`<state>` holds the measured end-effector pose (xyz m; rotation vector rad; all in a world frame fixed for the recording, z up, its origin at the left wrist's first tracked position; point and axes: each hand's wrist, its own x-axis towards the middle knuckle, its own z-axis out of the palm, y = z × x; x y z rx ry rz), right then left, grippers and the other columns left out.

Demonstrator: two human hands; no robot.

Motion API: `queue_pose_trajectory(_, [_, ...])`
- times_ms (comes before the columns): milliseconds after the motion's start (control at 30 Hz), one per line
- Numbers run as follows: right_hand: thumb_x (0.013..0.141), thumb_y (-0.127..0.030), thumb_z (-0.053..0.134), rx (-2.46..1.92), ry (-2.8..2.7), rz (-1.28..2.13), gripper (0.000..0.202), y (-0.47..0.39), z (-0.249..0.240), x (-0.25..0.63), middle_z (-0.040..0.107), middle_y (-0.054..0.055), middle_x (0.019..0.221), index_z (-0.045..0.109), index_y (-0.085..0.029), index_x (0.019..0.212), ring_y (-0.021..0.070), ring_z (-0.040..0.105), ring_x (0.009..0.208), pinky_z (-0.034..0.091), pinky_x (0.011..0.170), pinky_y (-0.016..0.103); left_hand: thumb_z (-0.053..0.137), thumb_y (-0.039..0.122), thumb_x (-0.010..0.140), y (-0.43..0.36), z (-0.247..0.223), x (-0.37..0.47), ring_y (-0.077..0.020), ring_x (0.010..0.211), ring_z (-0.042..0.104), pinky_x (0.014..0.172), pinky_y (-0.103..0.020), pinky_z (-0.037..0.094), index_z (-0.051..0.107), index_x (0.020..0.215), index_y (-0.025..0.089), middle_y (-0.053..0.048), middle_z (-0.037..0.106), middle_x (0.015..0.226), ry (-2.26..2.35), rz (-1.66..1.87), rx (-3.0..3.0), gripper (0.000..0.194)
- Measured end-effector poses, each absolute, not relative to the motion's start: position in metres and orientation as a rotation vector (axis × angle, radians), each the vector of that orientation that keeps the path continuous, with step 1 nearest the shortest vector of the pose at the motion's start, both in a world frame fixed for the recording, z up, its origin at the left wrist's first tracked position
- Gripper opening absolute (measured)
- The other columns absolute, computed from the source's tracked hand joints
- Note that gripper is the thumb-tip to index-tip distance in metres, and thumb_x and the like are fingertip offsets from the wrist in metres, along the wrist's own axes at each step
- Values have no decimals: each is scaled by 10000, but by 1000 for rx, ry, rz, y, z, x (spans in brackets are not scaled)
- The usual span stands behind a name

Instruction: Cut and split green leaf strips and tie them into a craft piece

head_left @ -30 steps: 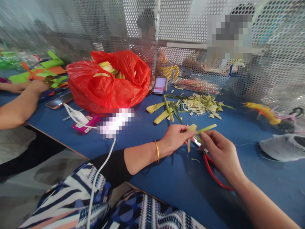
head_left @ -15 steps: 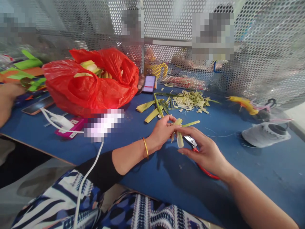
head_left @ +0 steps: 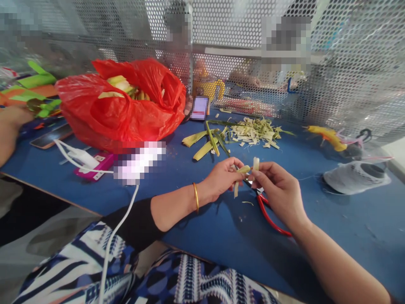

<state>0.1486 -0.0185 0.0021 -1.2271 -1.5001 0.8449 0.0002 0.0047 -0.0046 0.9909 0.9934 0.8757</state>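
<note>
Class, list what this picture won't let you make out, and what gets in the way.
Head view:
- red-handled metal tool, tip: hidden by the left hand;
- short pale strip, lower end: hidden by the right hand;
- red plastic bag, lower contents: hidden by its sides;
- small lit phone, screen: pixelated;
- co-worker's arm: cut off by the left edge.

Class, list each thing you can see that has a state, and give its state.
Red bag: open
Upright phone: screen lit
Flat phone: on or off unclear
Leaf strip: held in left hand
Pale piece: pinched in right hand
Red-handled tool: partly hidden, open or shut unclear
Shavings: loosely heaped
Thread spool: partly wound
</note>
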Motion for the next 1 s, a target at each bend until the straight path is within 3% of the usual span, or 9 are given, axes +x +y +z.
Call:
queue_pose_trajectory(333, [739, -419, 637, -1450, -1553, 860, 237, -16, 0, 154, 565, -7, 606, 656, -193, 668, 128, 479, 579, 367, 566, 278, 620, 74, 847, 5, -3, -1, -47, 394, 387, 442, -161, 328, 506, 809, 204, 77, 551, 515, 980, 863, 950, 177])
queue_pose_trajectory(633, [650, -456, 609, -1581, -1545, 1010, 266, -12, 1, 154, 522, -20, 547, 615, -193, 607, 126, 444, 542, 327, 542, 286, 616, 71, 844, 4, -6, -1, -66, 463, 485, 448, -159, 368, 518, 809, 199, 69, 549, 530, 961, 863, 941, 165])
queue_pose_trajectory(867, [672, -448, 635, -1529, -1533, 1020, 267, -11, 0, 155, 540, -21, 522, 608, -193, 598, 121, 460, 527, 332, 533, 273, 607, 34, 834, 4, -4, 0, -35, 431, 446, 449, -148, 356, 519, 788, 178, 91, 530, 528, 969, 851, 1019, 175])
queue_pose_trajectory(1000, [713, -475, 669, -1524, -1553, 962, 307, -12, -3, 155, 555, -17, 539, 599, -196, 606, 113, 444, 515, 324, 513, 267, 641, 41, 810, 3, -4, 0, -56, 465, 495, 448, -160, 343, 528, 817, 173, 83, 548, 537, 1002, 840, 1077, 174])
